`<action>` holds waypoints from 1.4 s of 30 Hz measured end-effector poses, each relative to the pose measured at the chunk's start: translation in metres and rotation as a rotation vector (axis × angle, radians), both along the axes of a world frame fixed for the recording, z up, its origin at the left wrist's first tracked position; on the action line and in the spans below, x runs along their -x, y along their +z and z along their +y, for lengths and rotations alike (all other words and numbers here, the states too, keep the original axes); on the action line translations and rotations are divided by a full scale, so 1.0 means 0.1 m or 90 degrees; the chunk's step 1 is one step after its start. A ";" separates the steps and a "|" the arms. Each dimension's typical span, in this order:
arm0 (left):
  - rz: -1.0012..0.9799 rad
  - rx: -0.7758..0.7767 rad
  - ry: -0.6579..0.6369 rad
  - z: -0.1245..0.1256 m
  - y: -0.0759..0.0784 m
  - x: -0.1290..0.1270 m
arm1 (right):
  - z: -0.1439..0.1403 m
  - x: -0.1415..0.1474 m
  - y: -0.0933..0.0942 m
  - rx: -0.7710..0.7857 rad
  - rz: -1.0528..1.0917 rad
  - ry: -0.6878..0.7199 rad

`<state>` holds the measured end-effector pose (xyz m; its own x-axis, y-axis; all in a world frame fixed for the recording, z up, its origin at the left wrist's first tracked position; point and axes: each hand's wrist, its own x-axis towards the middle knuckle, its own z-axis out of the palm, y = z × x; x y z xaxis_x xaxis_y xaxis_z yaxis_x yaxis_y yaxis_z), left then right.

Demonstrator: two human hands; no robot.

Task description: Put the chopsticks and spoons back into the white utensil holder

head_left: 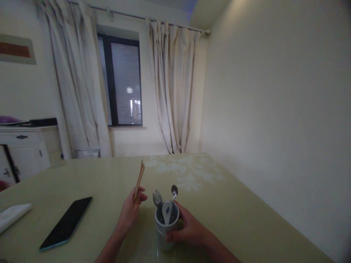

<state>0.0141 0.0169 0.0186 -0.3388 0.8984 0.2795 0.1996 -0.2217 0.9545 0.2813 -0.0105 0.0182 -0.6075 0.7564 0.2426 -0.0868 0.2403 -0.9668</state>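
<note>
L grip (131, 209) pinches chopsticks (139, 179) just left of cup (166, 230); R grip (189, 231) clasps cup.

A pale yellow-green counter (246, 219) fills the lower frame, with a faint white floral pattern near its far centre. A black phone (67, 223) with a teal edge lies at lower left. At bottom centre, a white cup (166, 228) holds silver spoons (157, 199) and a white spoon with a blue mark. Tan wooden chopsticks (139, 180) rise just left of it. Cream curtains (172, 84) frame a dark window at upper centre.
</note>
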 end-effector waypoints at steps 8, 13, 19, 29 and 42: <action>0.156 0.050 -0.030 0.01 -0.31 0.02 | 0.02 0.00 0.00 -0.024 -0.021 0.005; 0.525 0.237 0.070 -0.06 -0.39 0.09 | 0.03 -0.01 -0.01 -0.030 -0.038 0.010; 0.698 0.258 -0.063 -0.01 -0.32 0.07 | 0.02 0.01 0.01 -0.036 -0.016 0.028; 0.741 0.208 -0.086 -0.04 -0.32 0.01 | 0.02 0.00 0.02 -0.044 -0.009 0.022; 0.779 0.184 -0.151 -0.07 -0.32 0.01 | -0.02 -0.04 0.14 -0.106 -0.029 0.021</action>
<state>0.0131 0.0094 -0.0131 0.1760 0.9811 0.0801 0.9622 -0.1886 0.1966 0.2851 -0.0129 0.0323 -0.6447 0.6873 0.3347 -0.0544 0.3955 -0.9168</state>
